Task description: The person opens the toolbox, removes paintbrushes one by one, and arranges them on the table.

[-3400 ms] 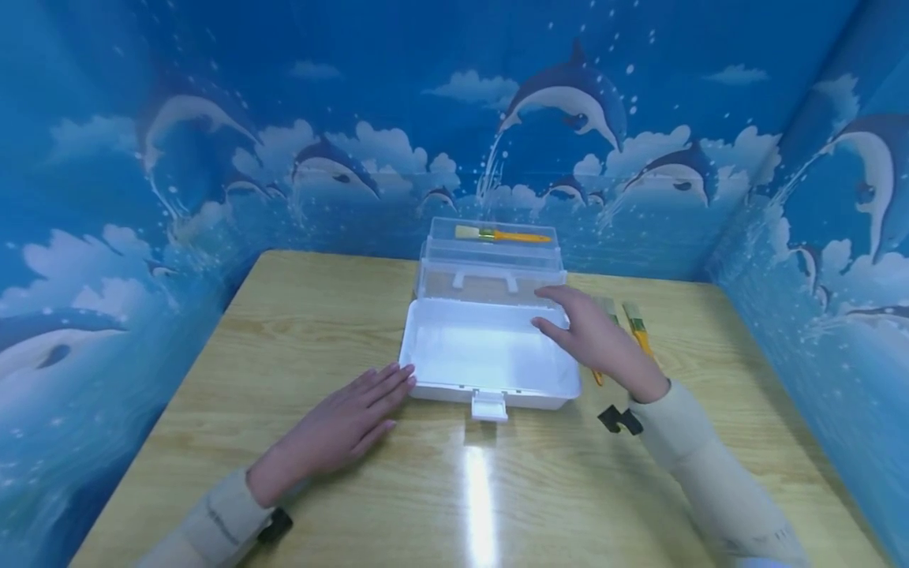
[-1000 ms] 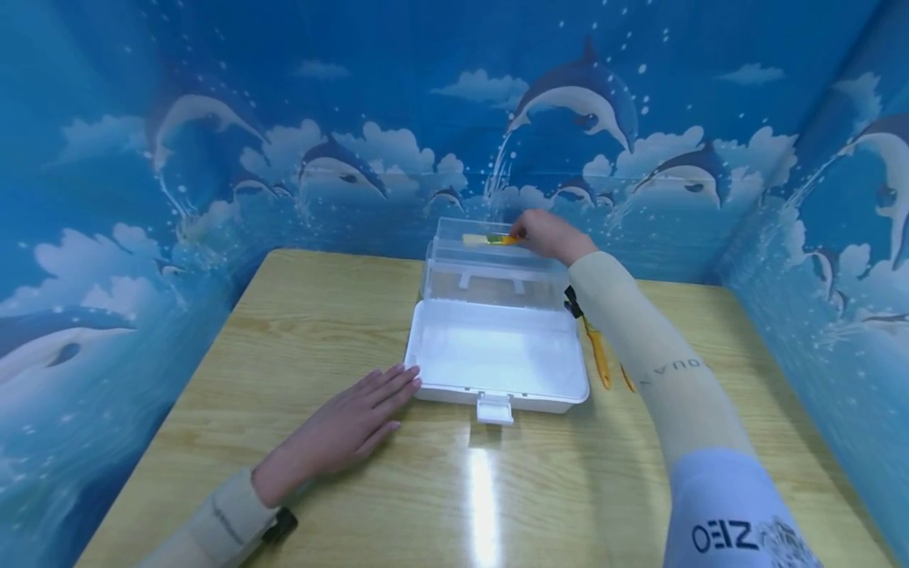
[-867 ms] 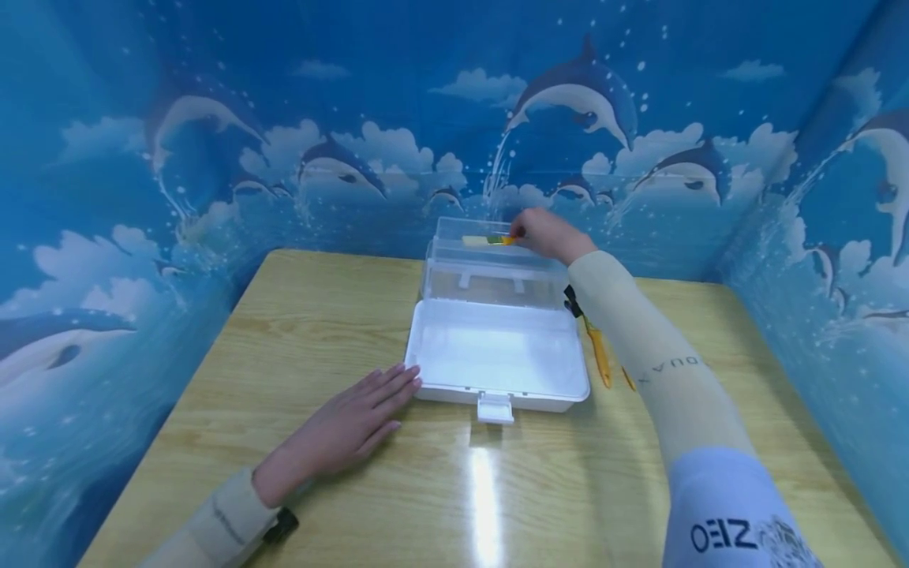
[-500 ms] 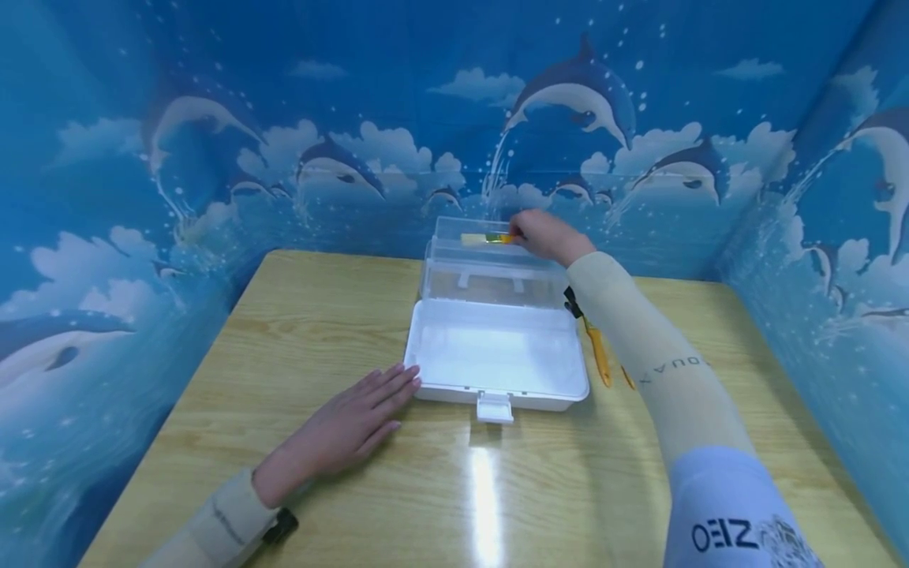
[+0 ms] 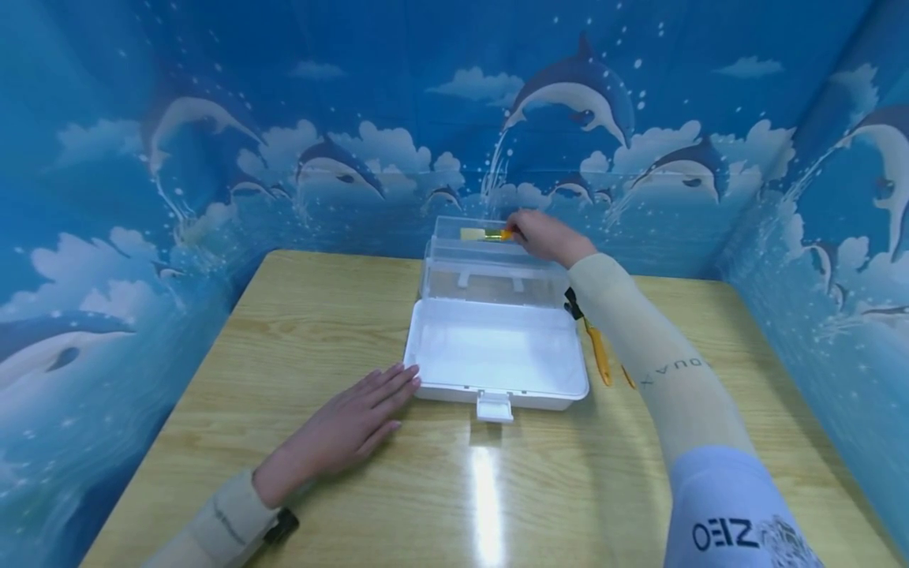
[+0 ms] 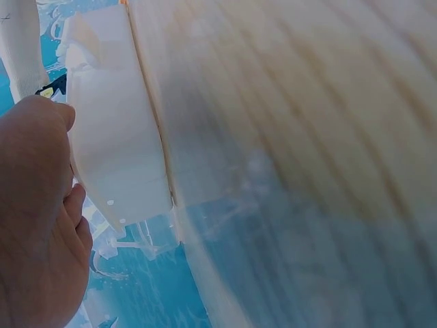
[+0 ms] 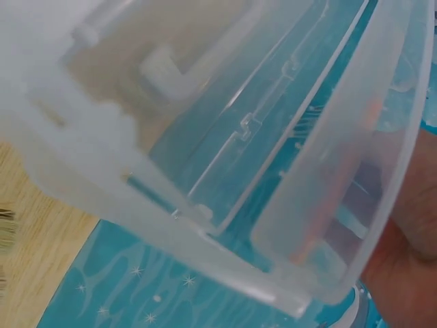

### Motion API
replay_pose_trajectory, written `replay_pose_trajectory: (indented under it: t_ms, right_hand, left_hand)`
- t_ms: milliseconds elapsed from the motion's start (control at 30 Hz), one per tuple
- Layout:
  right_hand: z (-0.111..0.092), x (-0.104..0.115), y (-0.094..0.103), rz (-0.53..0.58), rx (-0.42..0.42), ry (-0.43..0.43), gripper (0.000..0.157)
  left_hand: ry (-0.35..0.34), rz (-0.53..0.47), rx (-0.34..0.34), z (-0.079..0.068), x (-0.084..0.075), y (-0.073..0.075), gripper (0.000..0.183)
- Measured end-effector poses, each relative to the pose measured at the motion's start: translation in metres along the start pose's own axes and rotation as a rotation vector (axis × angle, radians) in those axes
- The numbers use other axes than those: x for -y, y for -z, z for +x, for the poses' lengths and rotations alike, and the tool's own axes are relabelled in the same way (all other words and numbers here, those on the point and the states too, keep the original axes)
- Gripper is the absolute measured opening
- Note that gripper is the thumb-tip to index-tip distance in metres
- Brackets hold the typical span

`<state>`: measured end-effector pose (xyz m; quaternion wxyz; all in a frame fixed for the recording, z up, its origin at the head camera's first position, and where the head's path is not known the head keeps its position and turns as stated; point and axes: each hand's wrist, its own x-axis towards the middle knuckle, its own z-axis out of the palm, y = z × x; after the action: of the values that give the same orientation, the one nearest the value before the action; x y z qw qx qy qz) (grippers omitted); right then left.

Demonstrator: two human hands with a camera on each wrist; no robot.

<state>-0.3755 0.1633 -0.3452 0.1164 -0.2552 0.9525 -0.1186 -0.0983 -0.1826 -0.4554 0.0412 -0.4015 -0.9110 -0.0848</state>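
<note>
A white plastic box (image 5: 490,347) stands on the table with its lid raised and its front latch (image 5: 494,407) hanging down. Behind its bottom, clear trays (image 5: 454,252) are folded out. In the top tray area lies a paintbrush (image 5: 474,234) with pale bristles and an orange handle. My right hand (image 5: 547,237) pinches that handle, which its fingers largely cover; the right wrist view shows the handle blurred through the clear plastic. My left hand (image 5: 348,426) lies with fingers extended, their tips touching the box's front left corner. The left wrist view shows it beside the white wall (image 6: 119,130).
Orange-handled brushes (image 5: 600,355) lie on the table right of the box, partly hidden under my right forearm. The wooden table (image 5: 319,315) meets a blue dolphin-print backdrop (image 5: 341,118) behind and at the sides.
My right hand has gone from above the box's right side to the far tray and taken hold of the paintbrush. Lately the brush has shifted only slightly. My left hand stays put.
</note>
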Motion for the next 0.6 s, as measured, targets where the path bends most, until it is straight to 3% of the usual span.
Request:
replay_pose_trajectory:
  t_ms: [400, 600]
  right_hand:
    - [-0.011, 0.005, 0.007, 0.031, -0.073, 0.014, 0.028]
    - [-0.016, 0.005, 0.004, -0.02, -0.132, 0.041, 0.028]
  left_hand:
    - [-0.016, 0.022, -0.018, 0.0, 0.0, -0.001, 0.062]
    - [-0.01, 0.013, -0.025, -0.001, -0.001, -0.002, 0.063]
